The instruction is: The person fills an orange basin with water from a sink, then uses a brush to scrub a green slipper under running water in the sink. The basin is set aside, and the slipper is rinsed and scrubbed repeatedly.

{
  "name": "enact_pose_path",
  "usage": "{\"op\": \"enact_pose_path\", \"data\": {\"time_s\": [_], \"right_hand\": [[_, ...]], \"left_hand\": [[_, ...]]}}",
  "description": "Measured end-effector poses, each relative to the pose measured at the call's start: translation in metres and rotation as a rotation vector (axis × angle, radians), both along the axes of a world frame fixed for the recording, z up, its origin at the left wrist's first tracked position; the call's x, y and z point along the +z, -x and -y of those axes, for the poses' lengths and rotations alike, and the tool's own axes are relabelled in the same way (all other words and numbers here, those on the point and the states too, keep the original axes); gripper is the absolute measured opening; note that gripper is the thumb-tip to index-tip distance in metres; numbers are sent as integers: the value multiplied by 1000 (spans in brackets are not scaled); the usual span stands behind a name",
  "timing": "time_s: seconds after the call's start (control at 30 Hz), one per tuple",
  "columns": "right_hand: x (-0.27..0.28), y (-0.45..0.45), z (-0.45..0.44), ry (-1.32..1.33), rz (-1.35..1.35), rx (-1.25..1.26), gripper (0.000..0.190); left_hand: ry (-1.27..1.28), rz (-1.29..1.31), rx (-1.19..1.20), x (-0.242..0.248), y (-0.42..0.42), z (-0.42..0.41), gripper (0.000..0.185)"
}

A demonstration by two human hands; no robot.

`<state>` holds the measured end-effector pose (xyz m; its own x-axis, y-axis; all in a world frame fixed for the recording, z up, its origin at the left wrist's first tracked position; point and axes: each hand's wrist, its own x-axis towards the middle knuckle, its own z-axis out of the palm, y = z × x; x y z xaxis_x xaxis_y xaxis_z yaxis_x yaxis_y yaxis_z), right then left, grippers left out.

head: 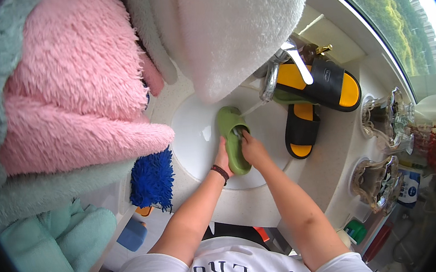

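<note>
A green slipper (235,146) is held over a white washbasin (190,139), under a thin stream of water from the chrome faucet (271,78). My left hand (223,160), with a dark braided bracelet at the wrist, grips the slipper's left side. My right hand (252,148) is at its right side, with the fingers reaching under the strap around something small and pale that I cannot make out. Black slippers with yellow insoles (304,131) rest right of the basin, one over another green slipper (289,96).
Pink (75,71), white and grey fluffy towels hang close in at the upper left. A blue shaggy cloth (151,180) lies left of the basin. Ornate glass dishes (378,183) and a window ledge stand at the right.
</note>
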<state>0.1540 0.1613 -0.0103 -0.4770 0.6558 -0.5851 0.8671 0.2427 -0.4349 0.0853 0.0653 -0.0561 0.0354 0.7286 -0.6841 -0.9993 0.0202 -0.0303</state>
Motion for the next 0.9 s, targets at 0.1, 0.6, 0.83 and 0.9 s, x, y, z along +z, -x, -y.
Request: {"op": "enact_pose_path", "data": {"time_s": [0.1,0.6,0.83,0.9], "right_hand": [[6,8,16,34,7,63,42],[6,-44,21,55,-54,-64,44],[-10,-14,-2,-33,-52,-9,45],[13,5,11,43,-8,31,41]], "left_hand": [[71,-5,-12,-11,3,7,77],[65,-97,-24,-13,-3,7,70],[9,-35,-113,-15,-6,6,73],[41,2,-84,-13,5,10,73]]}}
